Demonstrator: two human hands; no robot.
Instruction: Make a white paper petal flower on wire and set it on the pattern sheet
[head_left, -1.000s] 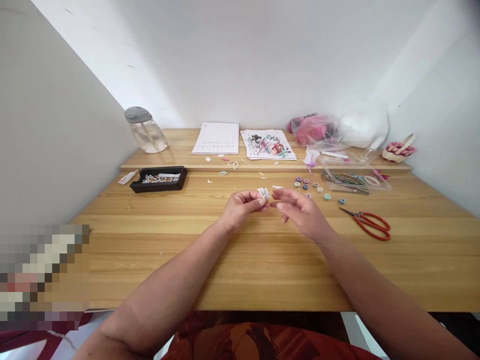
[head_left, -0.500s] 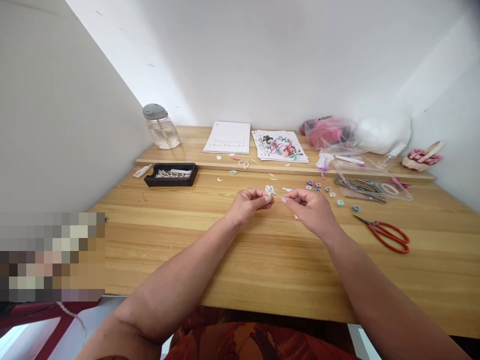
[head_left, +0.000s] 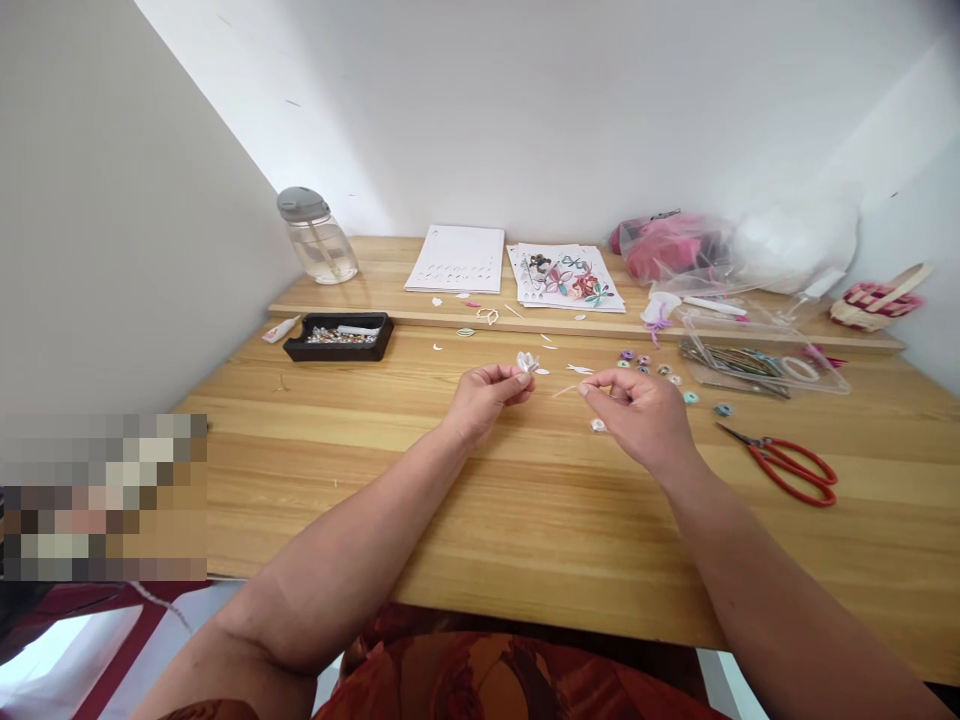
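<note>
Between the thumb and fingers of my left hand [head_left: 486, 400] is a small white flower [head_left: 527, 363], its petals pointing up. My right hand [head_left: 634, 410] pinches a thin white thread [head_left: 565, 391], whose loose end points left toward the flower. A white thread spool [head_left: 598, 426] lies on the table beside my right fingers, partly covered by them. White petal pieces [head_left: 579, 369] rest on the wood just beyond the two hands.
Red-handled scissors [head_left: 795, 470] lie at the right. Several coloured thread spools [head_left: 691, 398] and a clear tray of tools [head_left: 757, 365] are behind them. A black bead box [head_left: 337, 348], a water bottle [head_left: 319, 240] and printed sheets [head_left: 570, 280] stand farther back.
My hands have moved apart, and a length of thread now shows from my right fingers. The white spool by my right hand is more exposed. The camera view has shifted slightly.
</note>
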